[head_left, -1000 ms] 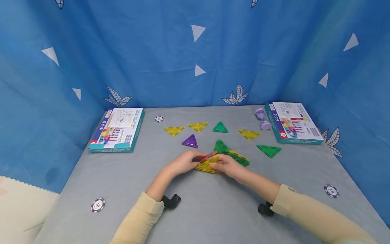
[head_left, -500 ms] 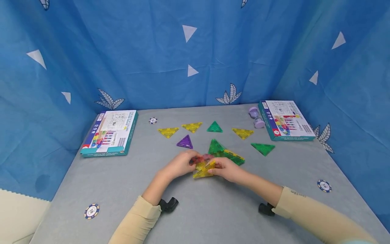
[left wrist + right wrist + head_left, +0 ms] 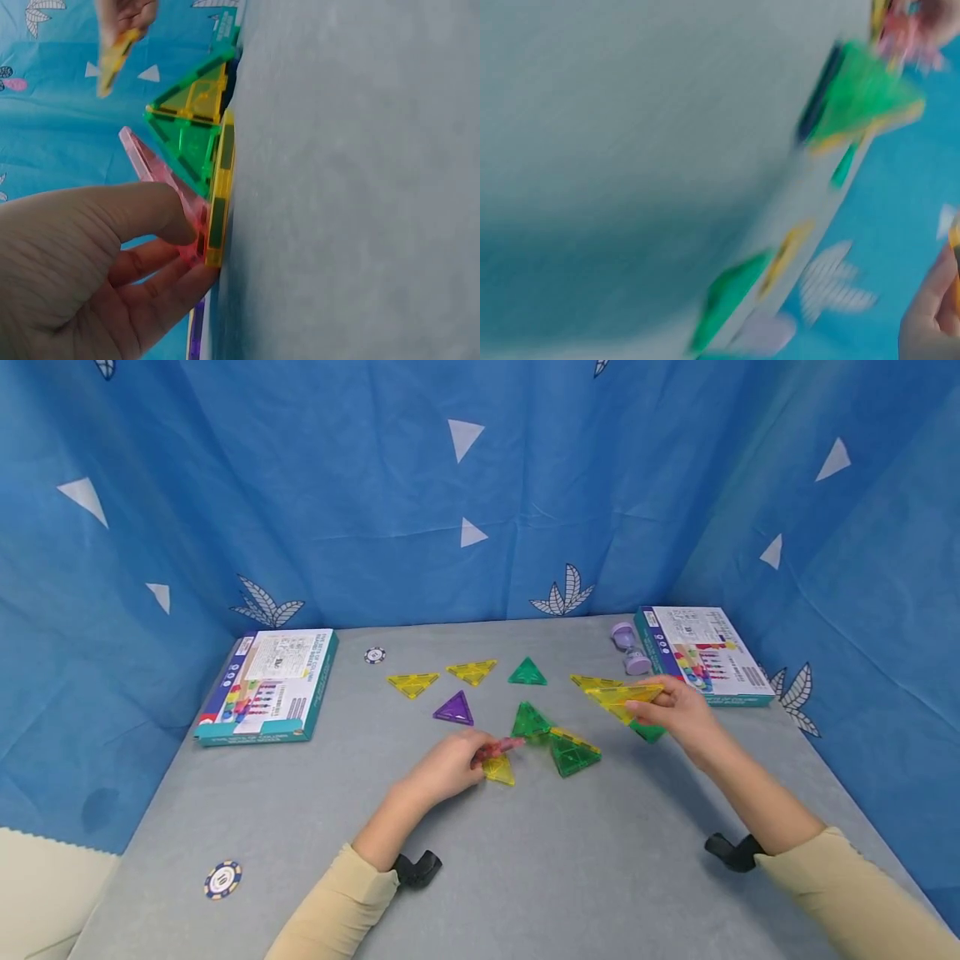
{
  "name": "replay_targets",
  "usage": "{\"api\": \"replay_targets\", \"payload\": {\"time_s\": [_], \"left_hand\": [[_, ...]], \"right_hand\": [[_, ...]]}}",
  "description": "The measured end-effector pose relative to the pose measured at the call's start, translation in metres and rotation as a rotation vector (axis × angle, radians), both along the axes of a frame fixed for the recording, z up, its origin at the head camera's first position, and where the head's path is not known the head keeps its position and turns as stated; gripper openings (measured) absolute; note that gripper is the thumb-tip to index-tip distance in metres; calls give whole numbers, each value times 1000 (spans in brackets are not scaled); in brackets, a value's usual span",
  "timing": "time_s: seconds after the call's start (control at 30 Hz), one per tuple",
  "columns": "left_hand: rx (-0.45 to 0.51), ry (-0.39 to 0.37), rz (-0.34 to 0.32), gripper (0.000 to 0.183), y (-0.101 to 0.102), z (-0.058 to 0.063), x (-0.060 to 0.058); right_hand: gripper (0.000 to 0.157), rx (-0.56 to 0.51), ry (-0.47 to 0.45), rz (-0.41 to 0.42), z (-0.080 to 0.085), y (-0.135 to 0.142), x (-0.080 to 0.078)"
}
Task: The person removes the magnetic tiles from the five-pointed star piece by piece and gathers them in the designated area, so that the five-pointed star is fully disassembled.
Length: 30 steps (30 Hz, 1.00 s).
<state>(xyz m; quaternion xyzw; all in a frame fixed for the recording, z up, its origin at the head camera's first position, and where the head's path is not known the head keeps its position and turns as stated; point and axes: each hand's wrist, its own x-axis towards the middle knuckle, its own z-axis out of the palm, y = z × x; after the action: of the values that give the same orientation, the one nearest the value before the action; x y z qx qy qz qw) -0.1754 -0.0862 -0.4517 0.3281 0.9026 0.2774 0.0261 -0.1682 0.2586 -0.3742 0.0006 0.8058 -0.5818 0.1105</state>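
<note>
My left hand [image 3: 448, 768] pinches a pinkish-red translucent triangular magnetic tile [image 3: 154, 161] between thumb and fingers. A yellow triangular tile [image 3: 500, 769] stands right by those fingertips, partly behind them. Raised off to the right, my right hand [image 3: 678, 714] holds another yellow triangular tile [image 3: 626, 696]. That tile hides part of a yellow tile [image 3: 588, 681] and a green tile [image 3: 649, 732] lying behind it. Between the hands are a green tile [image 3: 531, 721] and a tilted green piece with a yellow edge [image 3: 575, 753]. The right wrist view is blurred.
Farther back lie a purple tile [image 3: 454, 708], two yellow tiles [image 3: 413, 683] and a teal-green tile [image 3: 528, 671]. Boxes stand at the back left [image 3: 270, 685] and back right [image 3: 705, 652], with a purple hourglass [image 3: 630, 648] beside the right one. Poker chips [image 3: 223, 880] lie on the left.
My right hand has moved away from the left hand, up and to the right, carrying a yellow tile. The left hand stays nearly in place with the red tile.
</note>
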Motion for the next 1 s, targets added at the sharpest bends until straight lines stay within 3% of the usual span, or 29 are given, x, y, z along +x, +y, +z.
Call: {"api": "replay_targets", "payload": {"time_s": [0.1,0.2,0.37,0.53,0.8,1.0], "left_hand": [[1,4,9,38,1,1,1],[8,-3,17,37,1,2,2],[-2,0,32,39,-1,2,3],[-16,-14,49,40,-2,3,4],[-21,0,43,35,-1,0,5],[-16,3,37,40,1,-2,3]], "right_hand": [[54,10,-73,11,-10,36,9],[53,-12,-205,44,-26,64,22],[50,-106,-357,46,-53,86,34],[56,-93,-348,23,-64,84,34],[61,169,-248,27,-59,77,32],[66,410,-191,66,-43,81,34]]}}
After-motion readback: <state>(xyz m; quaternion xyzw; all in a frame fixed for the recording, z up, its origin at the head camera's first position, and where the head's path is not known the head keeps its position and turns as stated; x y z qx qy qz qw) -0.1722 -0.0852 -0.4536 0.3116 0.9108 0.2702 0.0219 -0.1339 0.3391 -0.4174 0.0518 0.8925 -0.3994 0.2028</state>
